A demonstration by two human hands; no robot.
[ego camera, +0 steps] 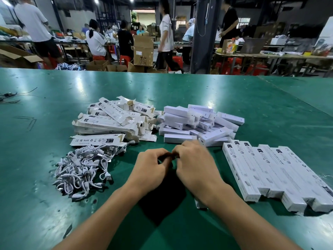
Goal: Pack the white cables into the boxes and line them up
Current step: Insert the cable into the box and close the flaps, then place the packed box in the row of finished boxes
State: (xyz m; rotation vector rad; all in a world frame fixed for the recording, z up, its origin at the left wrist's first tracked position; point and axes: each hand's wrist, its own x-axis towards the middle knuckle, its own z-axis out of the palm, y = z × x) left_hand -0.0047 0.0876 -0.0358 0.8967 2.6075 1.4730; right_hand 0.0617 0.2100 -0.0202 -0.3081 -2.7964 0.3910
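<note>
Head view: the 2 hands are meeting low in the middle of the green table (234, 98). The left hand (151, 168) and right hand (196, 166) are curling inward with their fingertips touching each other. Each grip is looking nearly shut, but the right hand is showing blurred and the fingertips are hiding the gap. I cannot tell whether either grip is holding anything. Neither hand is touching a cable or a box.

The cables (82, 170) are lying in a tangled heap on the table, just left of the left hand. Behind them the flat boxes (111, 121) are sitting in a pile with flaps open. Beside that pile, small boxes (198, 123) are lying in a loose heap. To the right, the row (277, 177) of closed boxes is lying side by side, touching, its near ends stepping unevenly.

The hands seem to be between boxes, so fetching 1 cable and 1 flat box is probably the step in hand. Doing it well likely means:
- lifting 1 coil off the top of the heap, not dragging neighbours along
- keeping it coiled while sliding it in lengthwise
- tucking the flap fully
- setting the box against the row with ends flush
</note>
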